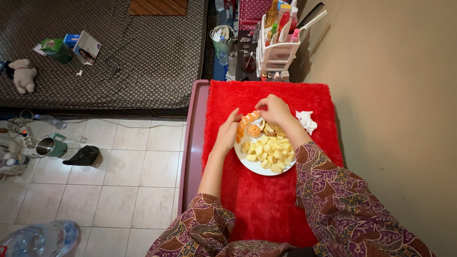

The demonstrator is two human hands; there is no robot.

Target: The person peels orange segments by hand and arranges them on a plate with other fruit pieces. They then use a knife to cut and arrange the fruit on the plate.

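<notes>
- The right hand (273, 109) hovers over the far edge of the white plate (252, 165), fingers bent down toward the orange segments (248, 117); it seems to pinch one, though the fingertips are too small to tell for sure
- The left hand (227, 133) rests against the plate's left rim, fingers loosely curved and touching the segments lined up there; whether it grips one I cannot tell
- The orange segments curve in a row along the plate's upper left edge, with a peeled half orange (254, 131) just inside them
- Pale yellow fruit chunks (269, 154) fill the nearer right part of the plate in a heap
- The plate sits near the middle of a red fluffy cloth (266, 204) laid over a low table (195, 143)
- A crumpled white tissue (305, 121) lies on the cloth just beside the right wrist
- Both arms wear patterned brown sleeves (342, 200)
- Beyond the cloth's far end stands a white rack (276, 54) crowded with bottles
- On the tiled floor to the left, well apart, sits a green mug (51, 145)
</notes>
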